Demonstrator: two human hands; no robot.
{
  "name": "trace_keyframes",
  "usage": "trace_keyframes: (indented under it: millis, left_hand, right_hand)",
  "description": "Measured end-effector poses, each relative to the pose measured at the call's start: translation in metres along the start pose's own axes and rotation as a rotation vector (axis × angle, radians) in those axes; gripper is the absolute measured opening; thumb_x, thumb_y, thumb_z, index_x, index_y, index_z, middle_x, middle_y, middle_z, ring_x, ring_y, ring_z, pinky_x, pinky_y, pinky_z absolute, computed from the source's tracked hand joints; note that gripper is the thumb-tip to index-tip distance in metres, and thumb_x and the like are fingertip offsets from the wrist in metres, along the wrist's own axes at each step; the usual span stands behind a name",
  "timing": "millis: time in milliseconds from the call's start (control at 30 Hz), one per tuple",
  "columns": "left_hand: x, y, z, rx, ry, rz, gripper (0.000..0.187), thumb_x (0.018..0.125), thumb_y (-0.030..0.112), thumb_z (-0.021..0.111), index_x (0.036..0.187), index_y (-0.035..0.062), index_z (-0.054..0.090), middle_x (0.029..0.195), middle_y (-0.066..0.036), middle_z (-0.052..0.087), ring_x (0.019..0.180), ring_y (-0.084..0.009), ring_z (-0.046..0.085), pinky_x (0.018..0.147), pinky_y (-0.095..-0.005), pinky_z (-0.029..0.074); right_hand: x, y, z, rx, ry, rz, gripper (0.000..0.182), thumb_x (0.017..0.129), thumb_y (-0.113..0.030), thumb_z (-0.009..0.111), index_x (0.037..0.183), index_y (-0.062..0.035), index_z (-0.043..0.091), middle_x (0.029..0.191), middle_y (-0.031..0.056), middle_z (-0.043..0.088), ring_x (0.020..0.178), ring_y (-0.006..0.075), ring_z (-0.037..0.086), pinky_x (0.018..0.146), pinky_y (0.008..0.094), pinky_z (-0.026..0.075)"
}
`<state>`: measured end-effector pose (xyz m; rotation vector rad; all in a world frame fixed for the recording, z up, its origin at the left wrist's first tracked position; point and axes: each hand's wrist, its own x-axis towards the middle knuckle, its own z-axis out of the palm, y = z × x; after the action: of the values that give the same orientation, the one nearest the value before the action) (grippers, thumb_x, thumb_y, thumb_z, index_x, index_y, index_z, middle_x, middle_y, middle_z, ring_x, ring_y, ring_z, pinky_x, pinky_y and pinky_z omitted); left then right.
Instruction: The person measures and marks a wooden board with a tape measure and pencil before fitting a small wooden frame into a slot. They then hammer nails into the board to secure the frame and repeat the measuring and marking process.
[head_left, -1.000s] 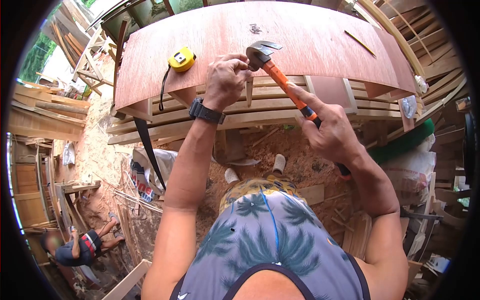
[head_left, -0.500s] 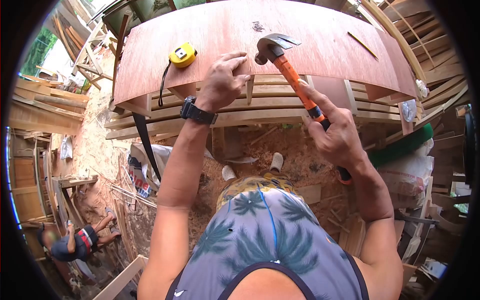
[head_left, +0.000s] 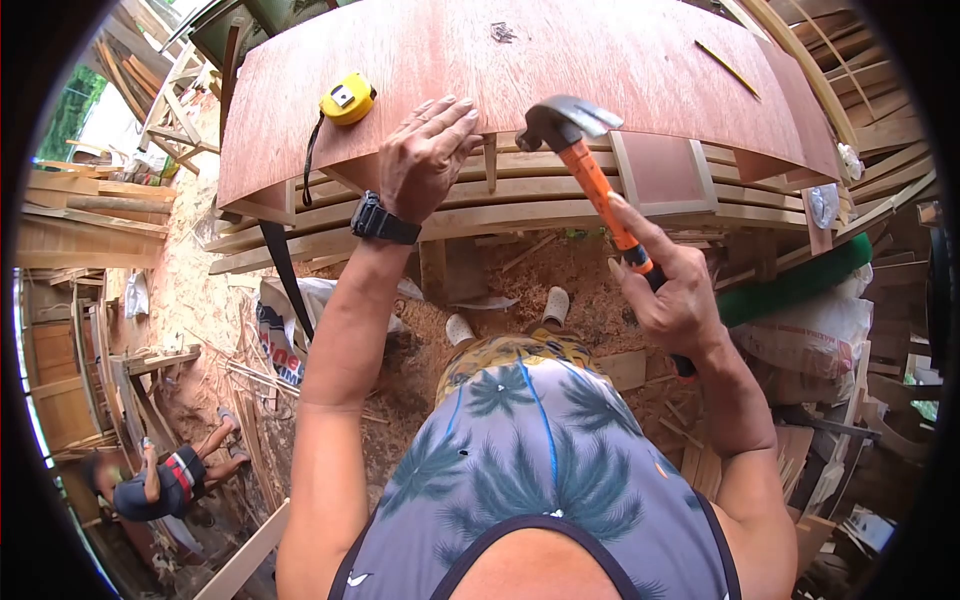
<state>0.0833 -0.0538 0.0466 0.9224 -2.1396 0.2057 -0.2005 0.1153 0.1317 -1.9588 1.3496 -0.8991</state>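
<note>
My left hand (head_left: pixel 428 155), with a black watch (head_left: pixel 380 220) on the wrist, lies with its fingers stretched out on the near edge of a reddish plywood sheet (head_left: pixel 600 60). My right hand (head_left: pixel 672 290) is wrapped round the orange and black handle of a claw hammer (head_left: pixel 590 165), index finger along the grip. The steel head is just over the sheet's front edge, right of my left hand. On the plywood rest a yellow tape measure (head_left: pixel 347 98), a small pile of nails (head_left: pixel 503 33) and a pencil (head_left: pixel 727 69).
Wooden battens (head_left: pixel 540 215) run beneath the sheet. Wood shavings and scraps cover the floor (head_left: pixel 500 350). White sacks (head_left: pixel 800 335) and a green roll (head_left: pixel 800 285) stand at the right. Another person (head_left: pixel 160 487) sits at the lower left, near stacked timber.
My left hand has turned and flattened, its fingers now side by side, and moved slightly left. The hammer has shifted a little right and down, still in my right hand. The view has shifted slightly.
</note>
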Motion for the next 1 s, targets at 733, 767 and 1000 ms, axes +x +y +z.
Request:
trace_keyframes:
  millis: [733, 767, 1000]
  left_hand:
    - [0.003, 0.005, -0.001, -0.106, 0.04, -0.066, 0.022, 0.084, 0.015, 0.077, 0.1, 0.0008, 0.078, 0.109, -0.016, 0.075, 0.112, -0.0324, 0.069, 0.101, -0.0422, 0.052]
    - [0.003, 0.004, -0.001, -0.094, 0.035, -0.064, 0.024, 0.083, 0.016, 0.078, 0.101, 0.0007, 0.078, 0.109, -0.016, 0.075, 0.112, -0.0324, 0.069, 0.102, -0.0423, 0.052]
    - [0.002, 0.008, -0.004, -0.062, 0.017, -0.068, 0.029, 0.084, 0.024, 0.077, 0.105, 0.0028, 0.077, 0.114, -0.014, 0.075, 0.114, -0.0299, 0.069, 0.105, -0.0435, 0.05]
  right_hand:
    - [-0.022, 0.037, 0.03, -0.123, -0.1, -0.047, 0.065, 0.073, 0.003, 0.061, 0.137, -0.0065, 0.059, 0.094, 0.0192, 0.072, 0.078, 0.0338, 0.071, 0.071, 0.0397, 0.058]
    - [-0.021, 0.038, 0.028, -0.119, -0.091, -0.074, 0.066, 0.073, 0.003, 0.061, 0.138, -0.0067, 0.058, 0.095, 0.0196, 0.072, 0.077, 0.0337, 0.071, 0.071, 0.0402, 0.058]
    - [-0.004, 0.021, 0.018, -0.029, -0.049, -0.048, 0.073, 0.076, 0.006, 0.059, 0.147, -0.0073, 0.051, 0.102, 0.0222, 0.072, 0.076, 0.0336, 0.071, 0.07, 0.0363, 0.056]
